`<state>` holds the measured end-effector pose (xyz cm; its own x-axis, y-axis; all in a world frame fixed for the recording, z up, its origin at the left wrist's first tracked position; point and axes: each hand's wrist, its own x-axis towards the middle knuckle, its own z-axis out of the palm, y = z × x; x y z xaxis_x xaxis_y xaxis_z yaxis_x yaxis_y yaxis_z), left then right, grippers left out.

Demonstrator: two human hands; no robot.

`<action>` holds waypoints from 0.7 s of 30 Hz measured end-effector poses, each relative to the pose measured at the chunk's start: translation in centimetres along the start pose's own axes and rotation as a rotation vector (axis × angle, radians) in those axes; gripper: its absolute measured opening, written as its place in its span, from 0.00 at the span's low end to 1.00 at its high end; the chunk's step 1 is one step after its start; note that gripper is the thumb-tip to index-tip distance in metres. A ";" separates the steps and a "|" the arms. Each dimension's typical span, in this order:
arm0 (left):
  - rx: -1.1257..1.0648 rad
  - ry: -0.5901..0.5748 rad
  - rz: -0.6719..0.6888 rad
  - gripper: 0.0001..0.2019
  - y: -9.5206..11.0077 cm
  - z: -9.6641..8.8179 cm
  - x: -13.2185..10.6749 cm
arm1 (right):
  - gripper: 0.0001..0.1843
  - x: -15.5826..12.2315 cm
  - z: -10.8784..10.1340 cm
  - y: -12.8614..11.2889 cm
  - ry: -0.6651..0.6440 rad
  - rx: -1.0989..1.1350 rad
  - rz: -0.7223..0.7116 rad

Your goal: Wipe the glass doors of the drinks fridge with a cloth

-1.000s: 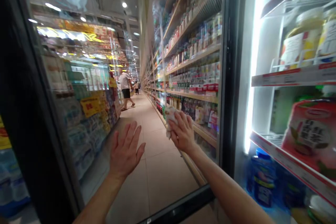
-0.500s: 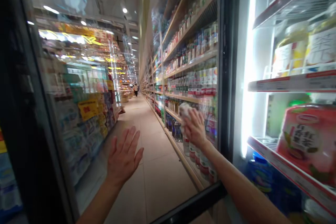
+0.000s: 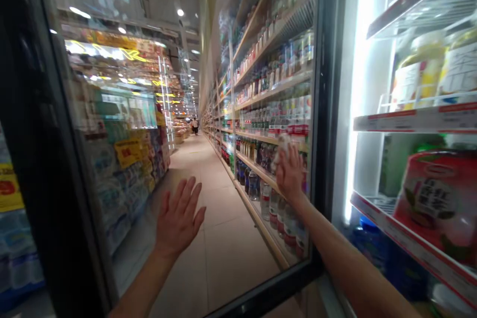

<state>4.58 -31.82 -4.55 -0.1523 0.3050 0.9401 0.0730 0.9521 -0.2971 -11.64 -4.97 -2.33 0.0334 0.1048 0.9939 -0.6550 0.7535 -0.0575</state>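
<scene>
Head view gives me an open cooler door (image 3: 208, 169), a glass pane in a black frame, swung out across the aisle. My left hand (image 3: 179, 218) lies flat on the glass near the pane's lower middle, fingers spread and palm pressed to it, holding nothing. My right hand (image 3: 289, 174) is curled around a crumpled pale cloth (image 3: 280, 148), pushing it against the glass close to the door's right edge, about mid-height; only the cloth's top lump shows above the knuckles, the rest is buried under the fingers.

Much of this is hard to read. The pane is smeared with reflections (neon lettering, ceiling lamps), so I cannot cleanly separate what sits behind it from what bounces off it. Through it run long wooden shelves (image 3: 276, 87) of bottles, their labels a blur, and a pale tiled floor (image 3: 223, 238). A distant person (image 3: 194, 125) stands far down the aisle, too small to make out.

At the right edge, the cooler's lit interior is cut off by the frame: white wire shelves with red-and-white price strips (image 3: 413, 119), a pink carton (image 3: 436, 198) with unreadable print, yellowish jars (image 3: 417, 72) above, and blue-capped bottles (image 3: 372, 248) below, all soft with motion blur. Both forearms run out of the bottom edge.
</scene>
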 end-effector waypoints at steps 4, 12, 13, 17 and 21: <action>-0.016 0.013 -0.017 0.29 0.1 0.2 0.0 | 0.27 2.8 0.9 3.0 0.204 -0.039 0.412; -0.009 0.019 0.002 0.31 -0.2 -0.6 0.7 | 0.24 1.6 1.0 -5.0 -0.128 0.078 -0.296; 0.009 0.029 -0.005 0.32 -0.4 -0.8 1.3 | 0.25 2.1 1.0 -4.3 -0.096 0.058 -0.235; 0.154 0.109 -0.074 0.34 -1.6 -1.2 4.2 | 0.28 4.7 1.8 -2.8 0.117 -0.005 0.158; 0.207 0.084 -0.087 0.34 -2.1 -0.9 5.4 | 0.28 3.9 2.2 -7.3 -0.004 0.076 -0.106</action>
<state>4.51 -32.24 1.32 -0.0662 0.2263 0.9718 -0.1418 0.9619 -0.2337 -8.38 -11.43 2.19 0.1027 0.0249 0.9944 -0.7032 0.7089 0.0549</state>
